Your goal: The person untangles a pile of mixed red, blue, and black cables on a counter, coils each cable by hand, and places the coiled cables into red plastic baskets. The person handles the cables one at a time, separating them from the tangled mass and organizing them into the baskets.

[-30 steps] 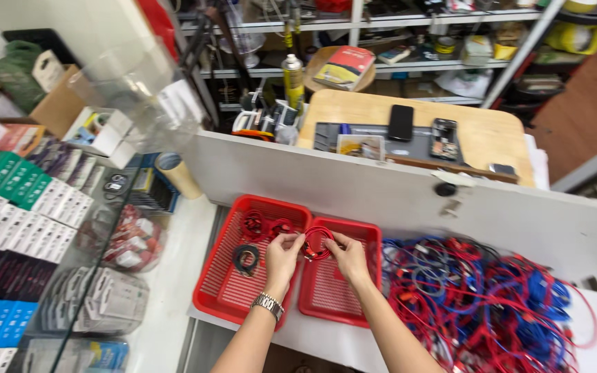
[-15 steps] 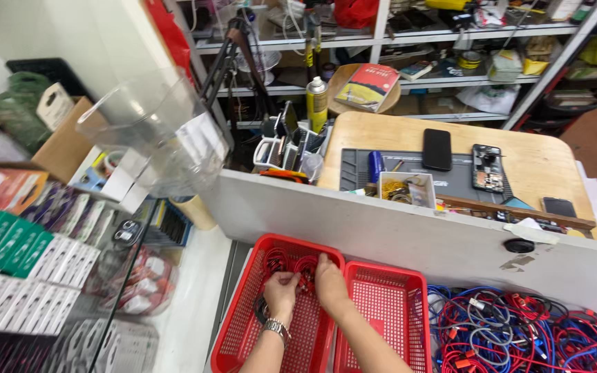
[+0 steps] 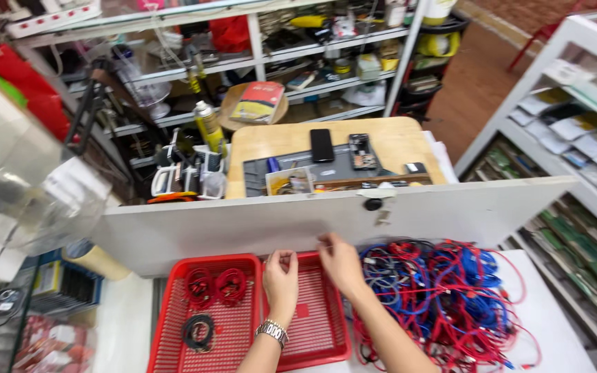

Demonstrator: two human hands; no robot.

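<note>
My left hand [image 3: 281, 278], with a metal watch on its wrist, hovers over the far edge of the right red basket [image 3: 316, 331], fingertips pinched together with nothing visible between them. My right hand [image 3: 336, 261] is just to its right, next to a big tangled pile of red and blue cables [image 3: 450, 297], and its fingers curl away from view. The left red basket [image 3: 174, 324] holds two coiled red cables [image 3: 215, 284] and a coiled black cable [image 3: 198, 330]. The right basket looks nearly bare.
A white partition [image 3: 278, 221] runs across just beyond the baskets. Behind it is a wooden bench [image 3: 395, 141] with phones, a grey mat and tools, then cluttered shelves. Glass display cases with packaged goods [image 3: 582, 228] stand at right and lower left.
Both hands lifted out of the left basket and moved right, to the far edge of the right basket beside the cable pile. The view swung right and up.
</note>
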